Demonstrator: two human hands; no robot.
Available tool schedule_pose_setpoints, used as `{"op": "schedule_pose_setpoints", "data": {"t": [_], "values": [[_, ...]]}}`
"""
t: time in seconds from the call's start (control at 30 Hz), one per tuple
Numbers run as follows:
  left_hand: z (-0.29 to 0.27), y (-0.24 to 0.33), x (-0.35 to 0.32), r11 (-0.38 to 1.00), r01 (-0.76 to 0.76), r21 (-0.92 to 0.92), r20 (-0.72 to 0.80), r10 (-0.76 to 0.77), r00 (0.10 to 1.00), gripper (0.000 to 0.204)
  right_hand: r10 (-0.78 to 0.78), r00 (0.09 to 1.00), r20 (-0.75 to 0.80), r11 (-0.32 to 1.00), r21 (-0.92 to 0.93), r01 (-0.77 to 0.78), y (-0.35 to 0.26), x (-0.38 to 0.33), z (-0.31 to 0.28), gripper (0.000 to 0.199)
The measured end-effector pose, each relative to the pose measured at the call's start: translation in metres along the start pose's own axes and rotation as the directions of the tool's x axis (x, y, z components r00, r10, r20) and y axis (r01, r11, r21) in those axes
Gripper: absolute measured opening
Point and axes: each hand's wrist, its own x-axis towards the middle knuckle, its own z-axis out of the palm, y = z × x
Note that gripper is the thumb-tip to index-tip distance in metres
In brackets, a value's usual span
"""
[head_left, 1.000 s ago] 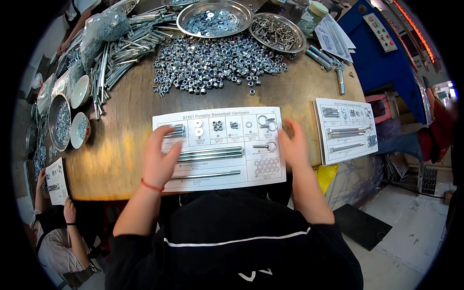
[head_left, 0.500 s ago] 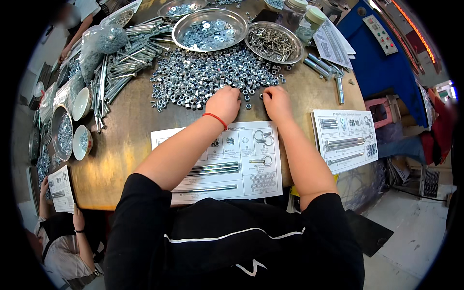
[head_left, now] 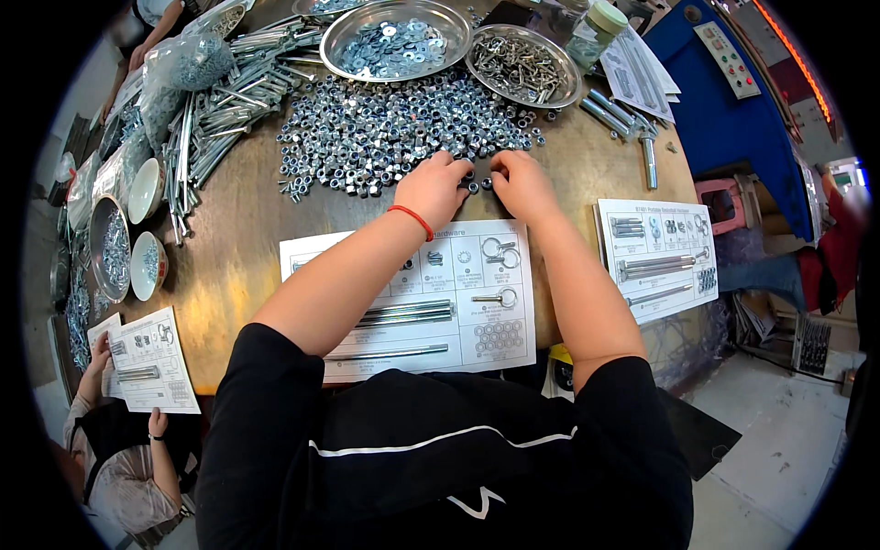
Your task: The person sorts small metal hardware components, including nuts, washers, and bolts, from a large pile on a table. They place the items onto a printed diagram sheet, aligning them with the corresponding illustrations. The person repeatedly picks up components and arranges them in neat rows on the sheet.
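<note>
A wide heap of lock nuts [head_left: 367,137] with blue inserts covers the middle of the table. At the heap's near right edge my left hand [head_left: 433,190], a red cord round its wrist, has its fingers curled down among the nuts. What they pinch is hidden. Facing it, my right hand [head_left: 525,186] is also closed, fingertips bent inward and turned from view. One or two loose nuts [head_left: 474,187] lie between the hands. Under my forearms rests a hardware sheet [head_left: 500,302] with pictures of bolts, rings and nuts.
Behind the heap stand a metal bowl of washers [head_left: 330,57] and a bowl of small screws [head_left: 576,90]. Long bolts [head_left: 243,101] pile up at the left, beside white bowls [head_left: 147,191]. Large bolts [head_left: 650,163] and another sheet [head_left: 655,261] lie right. A co-worker's hand [head_left: 158,423] holds sheets.
My hands have come slightly closer together, near the loose nuts. The view has shifted a little. At the left, the co-worker's sheet has moved right and now shows more fully.
</note>
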Motion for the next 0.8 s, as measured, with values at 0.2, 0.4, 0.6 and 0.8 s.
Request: {"op": "schedule_pose_setpoints", "data": {"t": [0.2, 0.4, 0.6, 0.8], "values": [[0.001, -0.005, 0.004, 1.000, -0.017, 0.024, 0.076, 0.015, 0.997, 0.022, -0.168, 0.983, 0.075, 0.985, 0.054, 0.165, 0.000, -0.023, -0.001, 0.025], [0.001, -0.004, -0.009, 0.999, 0.037, 0.034, 0.050, -0.038, 0.998, 0.021, -0.199, 0.980, 0.028, 0.980, 0.014, 0.199, -0.021, -0.031, 0.010, 0.023], [-0.016, 0.005, -0.036, 0.998, 0.056, 0.018, 0.010, -0.056, 0.998, 0.022, -0.157, 0.987, -0.018, 0.981, -0.120, 0.154, -0.022, -0.032, 0.025, 0.017], [-0.016, 0.051, -0.120, 0.981, -0.107, -0.161, 0.116, 0.126, 0.985, 0.020, -0.130, 0.991, -0.033, 0.979, 0.156, 0.133, -0.018, -0.087, -0.028, 0.020]]}}
